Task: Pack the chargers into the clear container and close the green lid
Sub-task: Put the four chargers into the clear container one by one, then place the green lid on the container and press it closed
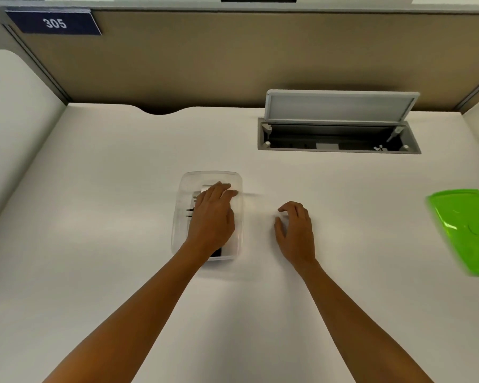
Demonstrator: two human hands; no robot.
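Note:
The clear container (181,217) sits on the white desk at centre. Chargers (194,200) lie inside it, white and black, with prongs showing at the left; my left hand (213,217) covers most of them. That hand is flat inside the container, fingers together and stretched forward over the chargers. Whether it grips one I cannot tell. My right hand (296,230) rests on the desk to the right of the container, fingers curled, holding nothing that I can see. The green lid (466,230) lies at the far right edge of the desk, blurred.
An open grey cable hatch (337,139) is set into the desk at the back right, its flap raised. A beige partition wall (205,59) closes off the back, with a blue sign reading 305 (54,22). A white side panel (9,128) stands at the left.

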